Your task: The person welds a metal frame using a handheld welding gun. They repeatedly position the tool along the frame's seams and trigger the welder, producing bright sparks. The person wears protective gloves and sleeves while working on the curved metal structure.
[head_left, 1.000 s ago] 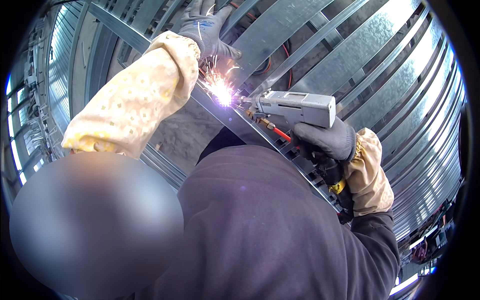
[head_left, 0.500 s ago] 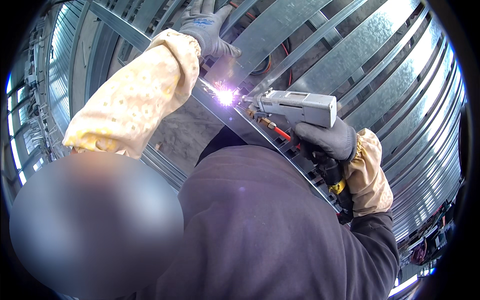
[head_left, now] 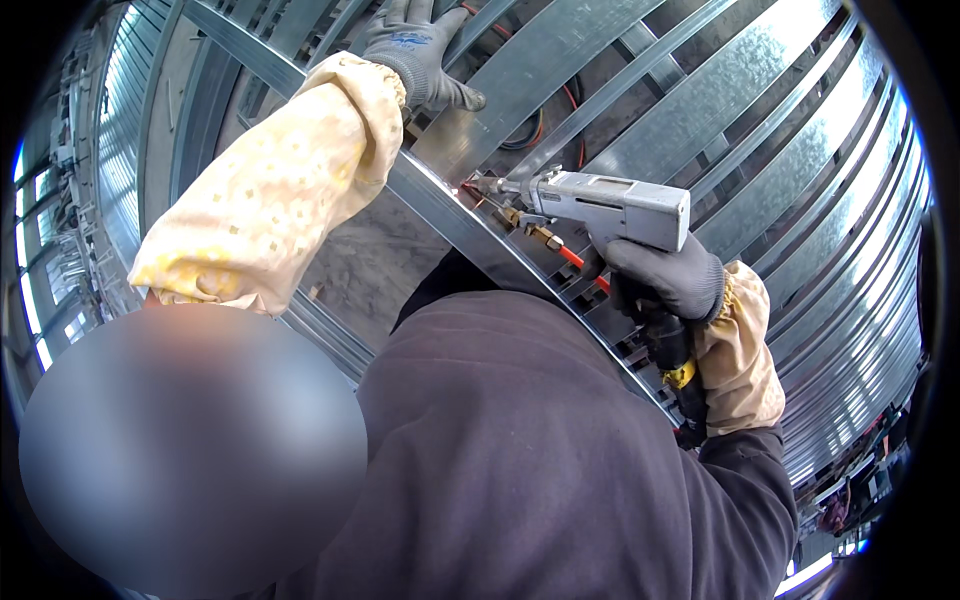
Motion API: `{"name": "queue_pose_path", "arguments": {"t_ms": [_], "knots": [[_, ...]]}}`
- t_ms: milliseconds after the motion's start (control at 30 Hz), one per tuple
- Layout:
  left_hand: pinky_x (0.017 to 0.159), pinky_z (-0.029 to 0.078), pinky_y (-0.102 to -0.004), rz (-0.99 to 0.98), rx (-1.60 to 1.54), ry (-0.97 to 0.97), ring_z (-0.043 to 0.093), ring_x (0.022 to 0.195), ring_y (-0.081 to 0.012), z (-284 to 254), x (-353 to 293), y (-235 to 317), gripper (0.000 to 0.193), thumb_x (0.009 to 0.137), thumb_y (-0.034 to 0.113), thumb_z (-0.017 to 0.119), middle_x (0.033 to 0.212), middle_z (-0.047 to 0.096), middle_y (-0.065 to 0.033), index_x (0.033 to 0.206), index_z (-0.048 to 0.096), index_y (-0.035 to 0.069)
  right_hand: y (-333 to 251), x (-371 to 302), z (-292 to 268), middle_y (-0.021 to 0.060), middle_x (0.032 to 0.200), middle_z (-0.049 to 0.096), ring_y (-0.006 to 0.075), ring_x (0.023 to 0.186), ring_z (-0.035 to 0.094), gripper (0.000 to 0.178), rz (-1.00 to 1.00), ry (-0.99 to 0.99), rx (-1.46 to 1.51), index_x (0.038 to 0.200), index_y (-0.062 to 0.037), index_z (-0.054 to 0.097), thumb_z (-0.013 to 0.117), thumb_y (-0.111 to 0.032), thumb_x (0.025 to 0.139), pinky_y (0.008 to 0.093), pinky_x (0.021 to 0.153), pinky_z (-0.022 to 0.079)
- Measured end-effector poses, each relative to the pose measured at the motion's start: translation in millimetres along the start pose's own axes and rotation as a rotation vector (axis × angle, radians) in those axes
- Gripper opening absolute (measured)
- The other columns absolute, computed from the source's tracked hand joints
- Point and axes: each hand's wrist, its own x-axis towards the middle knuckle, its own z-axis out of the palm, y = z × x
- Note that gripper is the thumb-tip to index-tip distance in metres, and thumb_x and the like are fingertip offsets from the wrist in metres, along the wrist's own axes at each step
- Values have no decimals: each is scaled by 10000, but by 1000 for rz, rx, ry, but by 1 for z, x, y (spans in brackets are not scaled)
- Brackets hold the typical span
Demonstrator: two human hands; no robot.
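My right hand (head_left: 668,278), in a grey glove, is wrapped round the handle of a silver handheld welding gun (head_left: 625,208). The gun's narrow nozzle (head_left: 484,185) points left, its tip at the joint between a long steel rail (head_left: 440,208) and a wide flat steel strip (head_left: 500,100). A small reddish glow shows at that spot. Along the gun's underside runs a red-orange hose (head_left: 572,258) with a brass fitting. My left hand (head_left: 412,55), also gloved, lies over the steel strips beyond the joint with its fingers spread and holds nothing.
Many parallel galvanized strips (head_left: 740,110) cross the frame to the right, with gaps between them. Dark and orange cables (head_left: 527,132) show below in one gap. Grey concrete floor (head_left: 375,255) lies under the rail on the near side.
The bright purple-white arc and its sparks have gone out, leaving a faint glow. The welding gun and my right hand have shifted slightly right; my left hand has stayed nearly still.
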Motion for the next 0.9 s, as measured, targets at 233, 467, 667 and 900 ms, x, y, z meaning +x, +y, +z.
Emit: {"name": "queue_pose_path", "arguments": {"t_ms": [233, 467, 667, 900], "knots": [[1216, 137, -495, 29, -32, 2, 108, 1504, -430, 0, 0, -4, 1145, 640, 703, 761, 1624, 111, -256, 1540, 331, 140, -8, 3, 1, 55, 878, 691, 85, 629, 615, 492, -37, -31, -10, 1272, 16, 573, 670, -294, 902, 238, 517, 477], [1111, 383, -361, 162, -825, 749, 510, 1291, -282, 57, 11, -54, 712, 856, 412, 763, 1430, 493, -175, 1399, 494, 38, -33, 21, 7, 60, 881, 689, 76, 605, 614, 436, -10, -62, -49, 1231, 9, 597, 657, -295, 924, 224, 514, 489], [1116, 377, -399, -830, -1665, 991, 449, 1356, -341, 149, -71, -38, 596, 978, 386, 580, 1500, 435, -191, 1390, 473, -32, -47, 44, 12, 47, 886, 694, 58, 608, 603, 440, -59, -102, -100, 1208, -3, 626, 688, -340, 932, 219, 518, 489], [983, 459, -359, -858, -1593, 690, 602, 1105, -326, 192, -72, 15, 616, 1058, 471, 362, 1224, 623, -236, 1334, 504, -62, -52, 65, 19, 108, 888, 702, 90, 549, 621, 445, -131, -93, -123, 1289, 41, 543, 641, -239, 958, 214, 447, 489]]}}
